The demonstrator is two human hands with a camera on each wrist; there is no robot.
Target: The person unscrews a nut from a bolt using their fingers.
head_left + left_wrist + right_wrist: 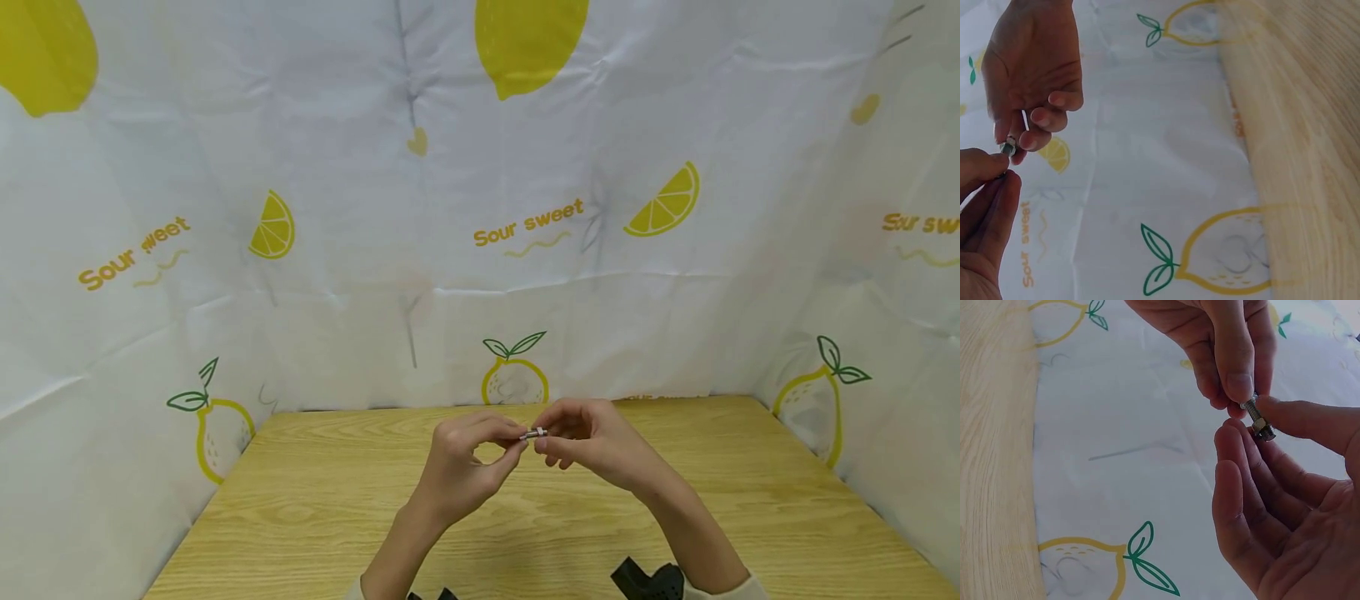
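Observation:
A small metal bolt (1252, 411) with a threaded shaft spans the gap between both hands above the table. My left hand (463, 468) pinches one end of it between thumb and fingertips, which hide that end. A shiny nut (1260, 425) sits on the shaft close to the other end. Around the nut, my right hand (596, 442) has its thumb and index finger, the thumb tip against the bolt's side. The other right fingers curve loosely below. In the left wrist view, the metal end (1008, 148) shows between the two hands.
Below the hands lies a wood-grain table (337, 517). A white cloth (337, 333) printed with lemons hangs behind it and along both sides. Black wrist mounts (648, 579) show at the bottom edge of the head view.

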